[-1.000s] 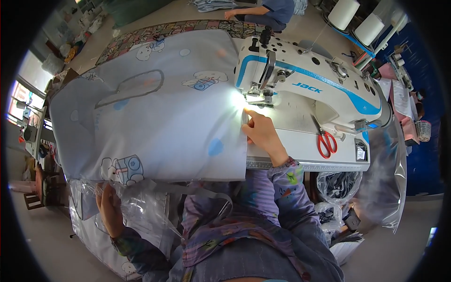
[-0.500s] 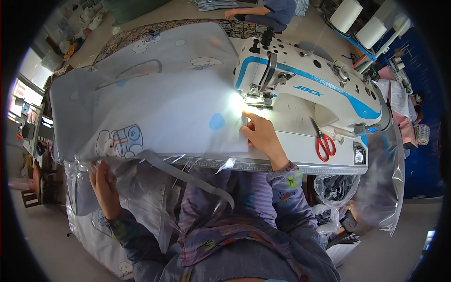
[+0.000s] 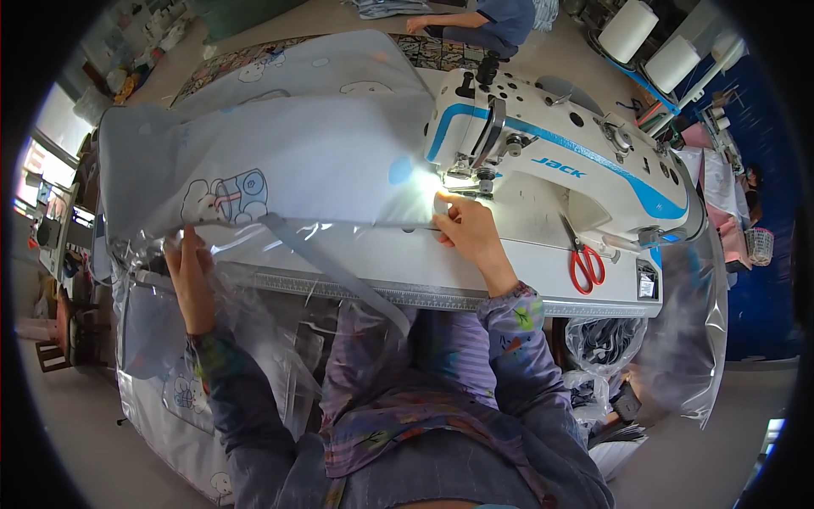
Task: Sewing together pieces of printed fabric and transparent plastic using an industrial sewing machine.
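Note:
A pale grey sheet [image 3: 322,161] printed with cartoon animals and blue dots spreads over the machine bed, bunched into a fold toward the back. Its near right corner lies under the lit needle area of a white and blue sewing machine [image 3: 551,157]. My right hand [image 3: 471,233] pinches that corner just in front of the presser foot. My left hand [image 3: 189,271] has its fingers curled at the sheet's near left edge, next to clear plastic film [image 3: 254,297]. A grey strap [image 3: 339,276] slants down from the near edge to my lap.
Red-handled scissors [image 3: 586,267] lie on the bed under the machine arm. White thread cones [image 3: 628,32] stand at back right. Clear plastic [image 3: 691,331] hangs off the right end. More printed sheets [image 3: 170,428] hang below left. Another person [image 3: 504,25] is at the far side.
The sheet's near edge has moved away from me, baring more of the machine bed, and the sheet has bunched up behind. My left hand has moved forward with it; my right hand stays by the needle.

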Motion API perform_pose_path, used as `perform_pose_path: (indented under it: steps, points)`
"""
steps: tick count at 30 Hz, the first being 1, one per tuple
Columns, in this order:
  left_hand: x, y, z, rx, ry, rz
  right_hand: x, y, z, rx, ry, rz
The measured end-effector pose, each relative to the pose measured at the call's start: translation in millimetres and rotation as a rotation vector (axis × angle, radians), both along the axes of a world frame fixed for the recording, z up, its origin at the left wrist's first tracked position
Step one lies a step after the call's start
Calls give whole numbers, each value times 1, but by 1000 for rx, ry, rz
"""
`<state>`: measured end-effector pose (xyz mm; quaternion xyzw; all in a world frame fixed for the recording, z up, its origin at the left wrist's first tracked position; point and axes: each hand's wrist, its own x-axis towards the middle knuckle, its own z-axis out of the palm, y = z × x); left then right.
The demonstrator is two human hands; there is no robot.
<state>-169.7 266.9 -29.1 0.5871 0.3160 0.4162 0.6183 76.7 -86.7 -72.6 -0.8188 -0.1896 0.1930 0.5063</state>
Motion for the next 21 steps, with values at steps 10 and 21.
perform_pose_path:
  steps: [10, 21]
  points:
    - [60, -184, 19, 1151, 485, 95, 4, 3, -2, -3, -100, -58]
    - [148, -192, -57, 1066, 308, -862, 1, -25, -5, 263, 127, -97]
